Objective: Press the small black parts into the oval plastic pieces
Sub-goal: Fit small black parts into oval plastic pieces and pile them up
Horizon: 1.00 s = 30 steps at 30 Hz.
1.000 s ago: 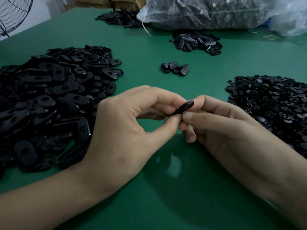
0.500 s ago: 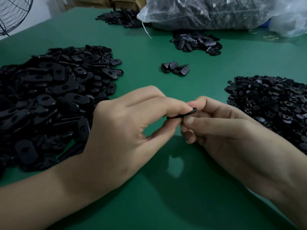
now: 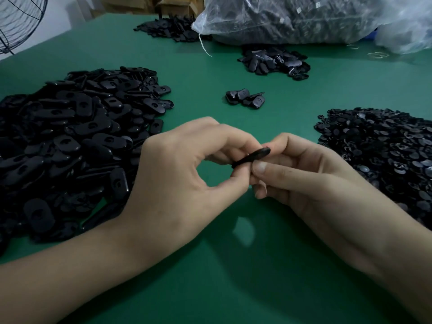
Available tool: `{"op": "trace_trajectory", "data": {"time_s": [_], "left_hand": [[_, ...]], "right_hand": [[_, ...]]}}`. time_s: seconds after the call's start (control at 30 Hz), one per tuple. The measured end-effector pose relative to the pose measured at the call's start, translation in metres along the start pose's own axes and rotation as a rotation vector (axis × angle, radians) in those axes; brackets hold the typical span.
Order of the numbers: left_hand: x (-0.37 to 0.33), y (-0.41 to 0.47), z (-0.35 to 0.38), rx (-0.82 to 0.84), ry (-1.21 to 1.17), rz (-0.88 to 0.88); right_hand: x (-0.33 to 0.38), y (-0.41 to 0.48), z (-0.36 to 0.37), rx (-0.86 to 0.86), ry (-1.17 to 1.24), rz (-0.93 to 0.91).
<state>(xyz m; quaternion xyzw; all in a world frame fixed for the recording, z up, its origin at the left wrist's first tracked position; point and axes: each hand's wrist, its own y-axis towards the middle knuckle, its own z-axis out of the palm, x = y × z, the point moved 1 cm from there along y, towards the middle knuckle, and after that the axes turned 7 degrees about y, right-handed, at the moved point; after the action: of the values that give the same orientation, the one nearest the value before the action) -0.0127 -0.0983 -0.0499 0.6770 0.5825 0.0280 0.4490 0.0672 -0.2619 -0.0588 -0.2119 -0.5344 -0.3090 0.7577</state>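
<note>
A black oval plastic piece [image 3: 253, 157] is held edge-on above the green table [image 3: 233, 277], between both hands. My left hand [image 3: 187, 174] pinches its near end with thumb and fingers. My right hand [image 3: 304, 176] pinches its far end, thumb below and index finger over it. Any small black part on the piece is hidden by the fingers. A large heap of oval pieces [image 3: 70, 136] lies at the left. A heap of small black parts [image 3: 383, 150] lies at the right.
A small cluster of black pieces [image 3: 245, 99] lies beyond my hands. Further back sit another pile [image 3: 273, 60], a far pile [image 3: 170, 28] and a clear plastic bag [image 3: 292, 17] full of parts. A fan guard [image 3: 18, 22] stands at the far left.
The oval piece lay nearly flat half a second ago and now tilts up at its right end. My left index finger has lifted off its top. Both hands stay in place.
</note>
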Motion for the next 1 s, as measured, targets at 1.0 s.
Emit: {"op": "trace_trajectory", "data": {"time_s": [1.0], "left_hand": [[0.034, 0.042, -0.010, 0.333, -0.005, -0.073]], "right_hand": [[-0.004, 0.011, -0.011, -0.158, -0.310, -0.092]]}}
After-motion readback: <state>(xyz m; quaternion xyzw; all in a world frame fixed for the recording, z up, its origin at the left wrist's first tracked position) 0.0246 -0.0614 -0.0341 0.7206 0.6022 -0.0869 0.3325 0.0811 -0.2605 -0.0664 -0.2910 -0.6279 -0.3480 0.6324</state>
